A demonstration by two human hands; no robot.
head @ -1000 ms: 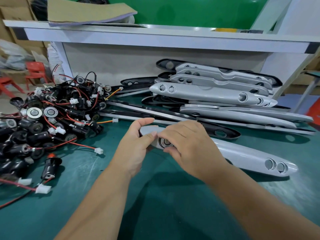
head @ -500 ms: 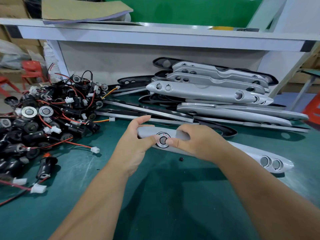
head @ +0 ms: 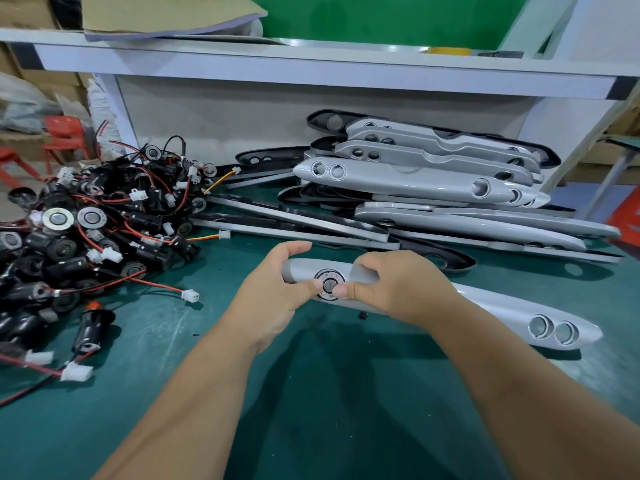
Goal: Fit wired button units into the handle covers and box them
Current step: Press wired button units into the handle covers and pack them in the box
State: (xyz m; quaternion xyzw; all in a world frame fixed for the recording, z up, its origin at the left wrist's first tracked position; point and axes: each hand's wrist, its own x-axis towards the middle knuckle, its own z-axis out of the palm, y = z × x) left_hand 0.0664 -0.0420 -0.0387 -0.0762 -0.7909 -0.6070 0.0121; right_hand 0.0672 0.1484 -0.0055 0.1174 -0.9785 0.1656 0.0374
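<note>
A long silver handle cover [head: 502, 308] lies across the green table in front of me, with two round holes near its right end. A round button unit [head: 328, 284] sits in a hole near its left end. My left hand [head: 277, 292] grips the cover's left end, its thumb pressing on the button's rim. My right hand [head: 401, 285] curls over the cover just right of the button, and its thumb presses the button from the right. The cover's middle is hidden under my right hand.
A heap of black wired button units [head: 90, 233] with red wires and white plugs fills the left of the table. Silver and black handle covers [head: 433, 181] are stacked at the back right. A tiny black piece [head: 362, 315] lies below the cover. A white shelf [head: 311, 69] runs behind.
My right hand has slid right off the button, uncovering it. Both thumbs now press on the seated button. The cover has stayed in place.
</note>
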